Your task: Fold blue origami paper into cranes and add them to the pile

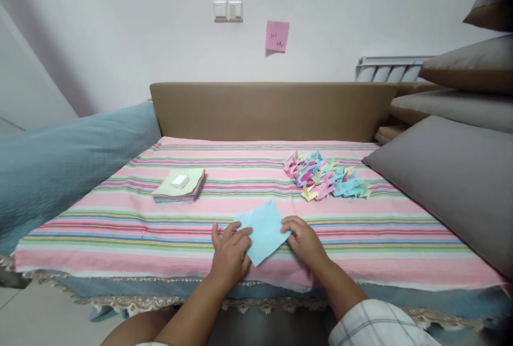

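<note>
A square light-blue sheet of paper (265, 235) is held at an angle just over the front part of the striped cloth, with faint crease lines on it. My left hand (231, 254) grips its left edge, fingers on top and the thumb mostly hidden; the little finger sticks out to the side. At the right corner, my right hand (302, 240) pinches the paper between thumb and fingers. Beyond it to the right lies a cluster of folded paper cranes (320, 177) in several colours. A stack of square paper sheets (176, 188) sits at the left, with a small white block (180, 181) on top.
The striped cloth (120, 228) covers the seat of a sofa with a brown backrest (272, 110). A blue-covered armrest (72, 153) bounds the left, and grey cushions (452, 175) pile up on the right. On the wall are a pink note (277, 36) and light switches (228, 11).
</note>
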`<state>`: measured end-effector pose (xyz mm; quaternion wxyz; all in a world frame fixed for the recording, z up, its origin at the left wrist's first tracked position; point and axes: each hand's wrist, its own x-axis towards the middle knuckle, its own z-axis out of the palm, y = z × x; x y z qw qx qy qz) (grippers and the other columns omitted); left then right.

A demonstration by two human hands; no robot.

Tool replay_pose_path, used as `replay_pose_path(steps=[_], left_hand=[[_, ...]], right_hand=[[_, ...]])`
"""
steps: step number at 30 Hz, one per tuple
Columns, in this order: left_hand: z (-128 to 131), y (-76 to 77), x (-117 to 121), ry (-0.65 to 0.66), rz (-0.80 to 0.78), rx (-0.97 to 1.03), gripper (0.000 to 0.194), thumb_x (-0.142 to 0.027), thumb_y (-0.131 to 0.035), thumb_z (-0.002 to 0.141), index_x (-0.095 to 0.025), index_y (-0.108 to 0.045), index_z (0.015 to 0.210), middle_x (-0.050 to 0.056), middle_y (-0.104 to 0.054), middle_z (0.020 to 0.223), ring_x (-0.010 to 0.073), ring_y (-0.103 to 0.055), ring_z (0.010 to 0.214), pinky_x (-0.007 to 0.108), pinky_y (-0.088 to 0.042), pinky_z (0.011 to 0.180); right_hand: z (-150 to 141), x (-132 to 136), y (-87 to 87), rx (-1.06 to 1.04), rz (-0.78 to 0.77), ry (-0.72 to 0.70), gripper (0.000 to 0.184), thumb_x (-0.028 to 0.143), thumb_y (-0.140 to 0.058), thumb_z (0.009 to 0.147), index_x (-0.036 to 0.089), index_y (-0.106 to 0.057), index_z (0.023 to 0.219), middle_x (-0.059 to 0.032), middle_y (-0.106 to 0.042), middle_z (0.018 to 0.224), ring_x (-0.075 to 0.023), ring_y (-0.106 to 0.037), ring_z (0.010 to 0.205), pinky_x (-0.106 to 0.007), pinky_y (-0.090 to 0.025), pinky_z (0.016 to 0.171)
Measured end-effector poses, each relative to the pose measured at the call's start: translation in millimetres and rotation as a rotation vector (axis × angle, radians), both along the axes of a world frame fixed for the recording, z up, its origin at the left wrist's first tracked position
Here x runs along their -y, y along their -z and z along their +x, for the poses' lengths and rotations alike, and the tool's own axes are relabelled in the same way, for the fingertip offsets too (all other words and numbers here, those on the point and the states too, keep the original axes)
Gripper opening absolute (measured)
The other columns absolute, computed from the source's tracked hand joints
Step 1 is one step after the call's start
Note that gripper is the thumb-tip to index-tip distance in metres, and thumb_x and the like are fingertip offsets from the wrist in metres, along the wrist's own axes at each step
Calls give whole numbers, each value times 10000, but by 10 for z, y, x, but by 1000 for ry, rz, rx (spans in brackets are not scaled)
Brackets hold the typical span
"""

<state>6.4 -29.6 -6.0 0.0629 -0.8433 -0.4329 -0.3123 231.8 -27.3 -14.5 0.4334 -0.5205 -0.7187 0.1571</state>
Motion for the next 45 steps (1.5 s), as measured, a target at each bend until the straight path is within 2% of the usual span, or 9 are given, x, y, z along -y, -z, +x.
replay_pose_path(steps=[4,7,13,18,22,25,30,34,45], left_hand=[[-14,52,-15,79,-3,-26,277,-145,-551,717,-305,-633,928,21,-684,1028,281,-497,1133,643,13,1020],[-21,77,-30,128,-4,-34,251,-190,-552,757,-319,-634,955,21,-680,1029,249,-549,1046,630,20,1034],[4,76,-19,141,50,-73,205,-226,-586,752,-302,-634,937,13,-679,999,188,-590,864,572,-104,1050],[43,128,-17,135,142,-102,182,-238,-591,744,-296,-638,910,0,-671,968,166,-565,802,520,-205,1023],[71,152,-4,150,122,-129,228,-244,-598,741,-303,-631,958,-3,-661,1001,162,-546,816,465,-261,986],[71,139,9,160,41,-143,286,-274,-610,736,-309,-613,1020,-2,-645,1063,178,-536,870,460,-259,988],[23,72,2,103,-84,-156,379,-290,-591,735,-311,-578,1113,32,-603,1161,239,-507,993,527,-199,1013],[-27,4,-33,17,-153,-164,424,-321,-613,698,-304,-575,1120,41,-585,1191,276,-487,1054,563,-166,1021],[-183,-70,-156,-120,-206,-99,331,-368,-641,676,-298,-638,999,46,-601,1168,287,-497,1083,571,-198,1010]], right_hand=[[22,9,-6,152,-22,-11,279,31,-434,656,201,-617,780,-66,-585,1015,-187,-531,981,-333,-412,858],[31,36,-33,298,-46,57,261,53,-488,638,215,-636,780,-60,-591,1067,-213,-501,1035,-389,-350,912],[-65,133,-88,461,-20,148,242,96,-521,642,247,-645,785,-36,-556,1193,-236,-416,1161,-509,-87,1033],[-195,226,-129,510,-76,2,332,175,-507,720,288,-624,1009,-34,-594,1167,-243,-416,1148,-513,12,1043],[-254,259,-126,563,-131,-162,475,223,-492,740,314,-519,1205,-25,-502,1315,-247,-389,1182,-509,-9,1040],[-235,247,-114,579,-159,-202,535,216,-485,730,328,-476,1253,-19,-464,1357,-250,-372,1203,-514,-21,1032],[-103,199,-108,503,-133,-117,412,212,-485,746,317,-583,1132,-18,-542,1263,-218,-427,1149,-452,-91,1034],[-11,155,-106,457,-160,-30,399,158,-481,715,298,-627,1059,-34,-580,1174,-205,-466,1108,-429,-137,1017],[129,90,-95,442,-206,62,332,151,-491,723,276,-662,978,-34,-614,1055,-199,-512,988,-379,-245,937]])
